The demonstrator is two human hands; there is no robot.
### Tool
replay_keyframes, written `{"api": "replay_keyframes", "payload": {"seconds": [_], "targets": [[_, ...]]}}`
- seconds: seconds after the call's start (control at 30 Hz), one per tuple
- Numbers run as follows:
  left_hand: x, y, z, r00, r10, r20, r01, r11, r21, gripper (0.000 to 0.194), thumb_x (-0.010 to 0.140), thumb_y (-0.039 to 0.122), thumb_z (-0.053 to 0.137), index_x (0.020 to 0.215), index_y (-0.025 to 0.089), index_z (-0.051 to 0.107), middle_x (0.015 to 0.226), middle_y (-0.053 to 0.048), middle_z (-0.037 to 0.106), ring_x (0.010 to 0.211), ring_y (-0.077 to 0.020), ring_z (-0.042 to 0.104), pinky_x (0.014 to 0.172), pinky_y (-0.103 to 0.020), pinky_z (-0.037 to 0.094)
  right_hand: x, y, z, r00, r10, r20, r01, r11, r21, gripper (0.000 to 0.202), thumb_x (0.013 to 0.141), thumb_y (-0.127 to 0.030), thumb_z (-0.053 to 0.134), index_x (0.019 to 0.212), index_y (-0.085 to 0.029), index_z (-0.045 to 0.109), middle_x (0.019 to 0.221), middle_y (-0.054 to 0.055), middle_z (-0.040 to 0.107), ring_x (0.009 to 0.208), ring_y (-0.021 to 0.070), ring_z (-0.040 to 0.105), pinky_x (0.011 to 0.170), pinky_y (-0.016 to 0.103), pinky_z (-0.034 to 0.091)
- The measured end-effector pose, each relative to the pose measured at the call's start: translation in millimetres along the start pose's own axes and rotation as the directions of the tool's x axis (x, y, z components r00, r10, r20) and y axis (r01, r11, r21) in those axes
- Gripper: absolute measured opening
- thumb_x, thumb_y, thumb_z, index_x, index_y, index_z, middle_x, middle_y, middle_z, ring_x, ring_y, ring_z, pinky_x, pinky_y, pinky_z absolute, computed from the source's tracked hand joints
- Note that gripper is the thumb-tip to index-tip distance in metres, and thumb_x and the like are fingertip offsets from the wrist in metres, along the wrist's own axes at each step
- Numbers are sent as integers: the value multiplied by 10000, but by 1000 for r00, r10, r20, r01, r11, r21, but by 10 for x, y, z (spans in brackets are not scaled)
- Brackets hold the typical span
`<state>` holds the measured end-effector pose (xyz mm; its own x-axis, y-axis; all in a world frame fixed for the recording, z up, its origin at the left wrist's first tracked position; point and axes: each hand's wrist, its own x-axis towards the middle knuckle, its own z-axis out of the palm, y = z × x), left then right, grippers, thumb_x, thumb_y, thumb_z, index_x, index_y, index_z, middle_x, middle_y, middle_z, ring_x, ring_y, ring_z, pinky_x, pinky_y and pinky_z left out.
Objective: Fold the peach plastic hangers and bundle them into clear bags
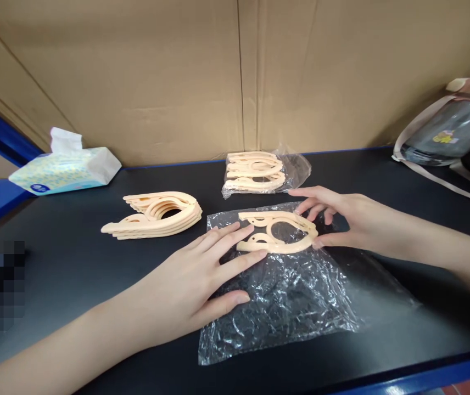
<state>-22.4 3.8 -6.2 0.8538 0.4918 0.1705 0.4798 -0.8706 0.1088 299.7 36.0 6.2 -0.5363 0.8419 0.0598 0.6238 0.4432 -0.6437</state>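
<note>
A cream folding hanger lies flat on a clear plastic bag at the middle of the black table. My left hand rests with spread fingers on the bag, its fingertips touching the hanger's left ends. At the hanger's rounded right end is my right hand, its fingers apart and the thumb tip against the edge; it does not grip the hanger. A stack of similar cream hangers lies to the left. Behind the bag, more hangers sit wrapped in clear plastic.
A tissue pack stands at the back left. At the back right is a transparent bottle with a pale strap trailing over the table. Brown cardboard rises behind the black tabletop, which has a blue edge.
</note>
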Motion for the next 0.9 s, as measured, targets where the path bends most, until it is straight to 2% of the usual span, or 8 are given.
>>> {"api": "replay_keyframes", "payload": {"seconds": [0.17, 0.27, 0.37, 0.6, 0.77, 0.9], "targets": [[19, 1, -36, 998, 17, 68, -16, 1000, -25, 523, 1056, 449, 482, 1537, 249, 428, 1605, -98, 436, 1486, -331, 399, 1192, -546, 393, 52, -31, 117, 992, 66, -110, -47, 984, 169, 700, 793, -441, 750, 1426, -236, 533, 1137, 88, 723, 960, 245, 701, 923, 467, 586], [19, -3, -32, 998, 17, 63, -15, 999, -34, 535, 1064, 458, 459, 1557, 262, 390, 1630, -79, 399, 1509, -318, 363, 1213, -546, 359, 57, -16, 168, 979, 60, -194, -36, 991, 128, 651, 788, -477, 749, 1364, -225, 583, 1022, 76, 736, 855, 242, 700, 879, 489, 598], [22, -4, -27, 997, 13, 79, -10, 999, -35, 537, 1057, 450, 486, 1552, 262, 400, 1637, -78, 385, 1511, -310, 362, 1227, -526, 341, 56, -23, 203, 972, 44, -230, -33, 998, 51, 569, 811, -482, 726, 1306, -224, 619, 928, 60, 747, 788, 237, 693, 814, 481, 606], [12, -9, -6, 997, 18, 77, -15, 999, -41, 541, 1066, 446, 465, 1565, 256, 375, 1642, -70, 373, 1520, -292, 347, 1245, -508, 315, 65, -52, 255, 972, 22, -236, -3, 997, 80, 473, 831, -491, 720, 1241, -264, 659, 939, 54, 768, 799, 237, 712, 756, 439, 609], [-8, -23, 15, 998, 25, 65, -23, 999, -33, 551, 1073, 443, 445, 1576, 238, 350, 1654, -66, 346, 1522, -274, 346, 1250, -482, 311, 73, -65, 229, 985, -31, -168, 47, 995, 92, 482, 840, -415, 726, 1290, -255, 659, 1079, 65, 781, 895, 230, 719, 830, 428, 599], [0, -27, -13, 996, 26, 80, -25, 1000, -14, 559, 1074, 459, 431, 1577, 227, 352, 1653, -74, 345, 1527, -281, 335, 1248, -488, 311, 73, -65, 208, 991, -60, -120, 69, 995, 70, 488, 852, -389, 713, 1324, -281, 649, 1150, 54, 776, 937, 229, 716, 805, 407, 587]]}}
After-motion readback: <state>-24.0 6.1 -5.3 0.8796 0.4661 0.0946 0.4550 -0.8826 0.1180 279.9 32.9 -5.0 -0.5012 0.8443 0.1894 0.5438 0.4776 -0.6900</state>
